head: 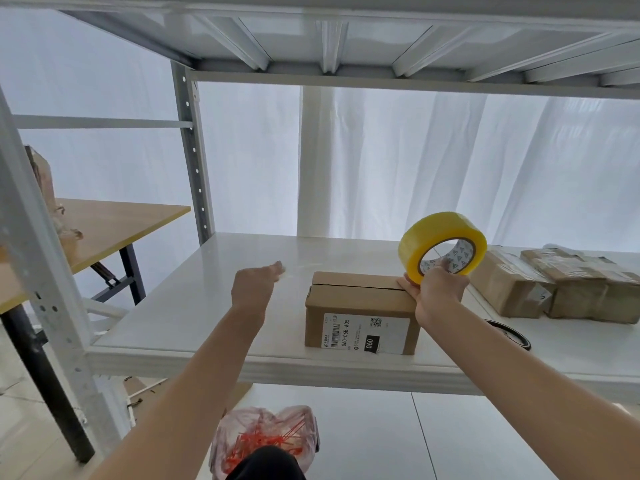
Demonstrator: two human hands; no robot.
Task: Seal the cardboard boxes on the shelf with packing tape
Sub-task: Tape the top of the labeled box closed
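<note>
A small cardboard box (360, 306) with a white shipping label stands near the front edge of the white shelf (207, 306); its top flaps meet at a visible seam. My right hand (438, 292) grips a yellow roll of packing tape (441, 245) at the box's right top edge. A clear strip of tape stretches faintly leftward above the box to my left hand (254, 285), which pinches its end over the shelf left of the box.
Two taped cardboard boxes (568, 282) lie at the right of the shelf. A black ring (512, 334) lies near the front edge. A wooden table (114, 223) stands to the left. A plastic bag of red ties (266, 441) sits on the lower level.
</note>
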